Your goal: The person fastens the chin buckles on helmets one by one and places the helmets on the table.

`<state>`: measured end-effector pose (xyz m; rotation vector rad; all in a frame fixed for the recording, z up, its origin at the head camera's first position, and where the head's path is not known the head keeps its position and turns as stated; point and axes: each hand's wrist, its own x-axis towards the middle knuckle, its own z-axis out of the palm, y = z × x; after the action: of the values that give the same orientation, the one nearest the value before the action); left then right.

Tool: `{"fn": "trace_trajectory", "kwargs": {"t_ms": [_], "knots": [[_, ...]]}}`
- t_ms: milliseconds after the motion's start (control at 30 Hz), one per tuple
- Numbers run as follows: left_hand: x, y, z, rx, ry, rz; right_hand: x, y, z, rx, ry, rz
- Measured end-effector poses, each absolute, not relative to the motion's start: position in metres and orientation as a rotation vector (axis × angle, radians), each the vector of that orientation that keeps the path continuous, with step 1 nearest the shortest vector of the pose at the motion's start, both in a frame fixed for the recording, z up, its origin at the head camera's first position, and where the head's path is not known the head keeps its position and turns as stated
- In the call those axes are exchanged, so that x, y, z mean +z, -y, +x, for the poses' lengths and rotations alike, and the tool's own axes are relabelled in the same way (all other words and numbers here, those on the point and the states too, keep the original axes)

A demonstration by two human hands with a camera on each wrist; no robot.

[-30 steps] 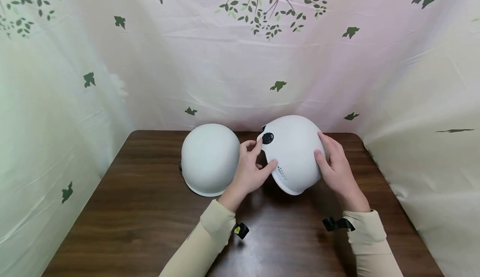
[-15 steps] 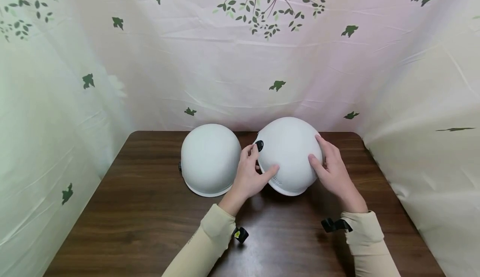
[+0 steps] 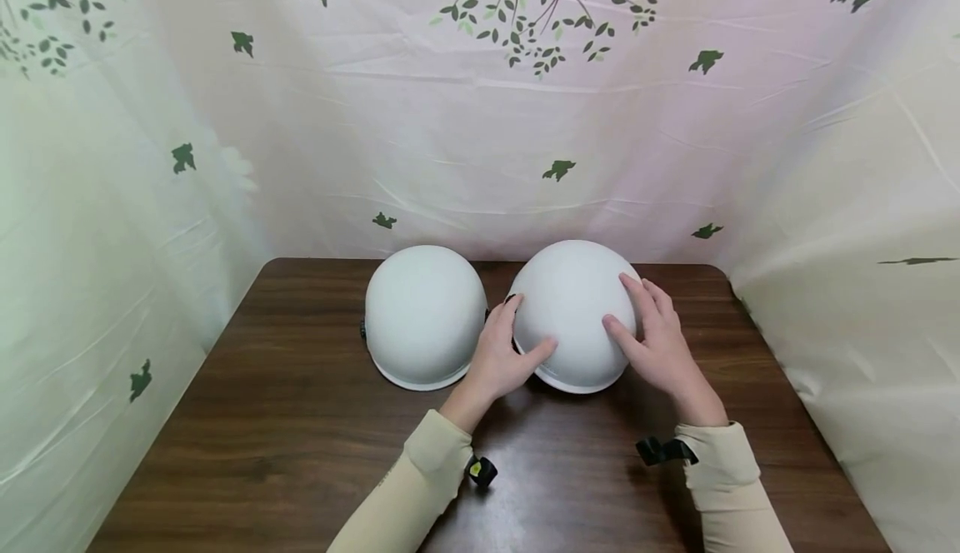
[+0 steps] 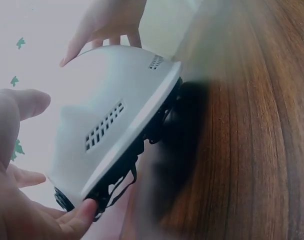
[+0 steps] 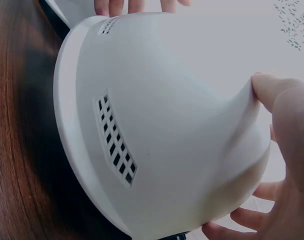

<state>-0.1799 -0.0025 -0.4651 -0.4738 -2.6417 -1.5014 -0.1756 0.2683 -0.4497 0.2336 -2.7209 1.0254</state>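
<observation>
Both hands hold a white helmet (image 3: 572, 295) over the right side of the table, its rounded crown facing up. My left hand (image 3: 498, 360) grips its left edge, with fingers at the rim and the thumb by the shell. My right hand (image 3: 662, 345) rests curved on the right of the shell, thumb and fingers spread. In the left wrist view, the vent slots (image 4: 105, 125) and a dark strap (image 4: 124, 186) under the rim show, with a shadowed gap to the table. The right wrist view shows another vent (image 5: 116, 142). A second white helmet (image 3: 423, 311) sits crown up just left.
The dark wooden table (image 3: 300, 445) ends at a pale curtain (image 3: 337, 145) printed with leaves and birds behind it. Curtain also hangs along both sides. Black straps with small devices (image 3: 482, 471) sit at the wrists.
The held helmet has turned and tipped more level, so its black side knob and vent have swung out of the head view. My right hand has shifted slightly left with it.
</observation>
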Motion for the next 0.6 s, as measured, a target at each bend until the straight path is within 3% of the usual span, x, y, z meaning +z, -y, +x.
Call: {"fn": "trace_trajectory", "kwargs": {"t_ms": [367,600], "knots": [[-0.467,0.002,-0.178,-1.516,2.759,-0.436,-0.45,-0.264,-0.176,0.958,2.735,0.272],[-0.461,0.0,-0.168,-1.263,2.839,-0.534,-0.454,-0.261,-0.175,0.909,2.745,0.297]]}}
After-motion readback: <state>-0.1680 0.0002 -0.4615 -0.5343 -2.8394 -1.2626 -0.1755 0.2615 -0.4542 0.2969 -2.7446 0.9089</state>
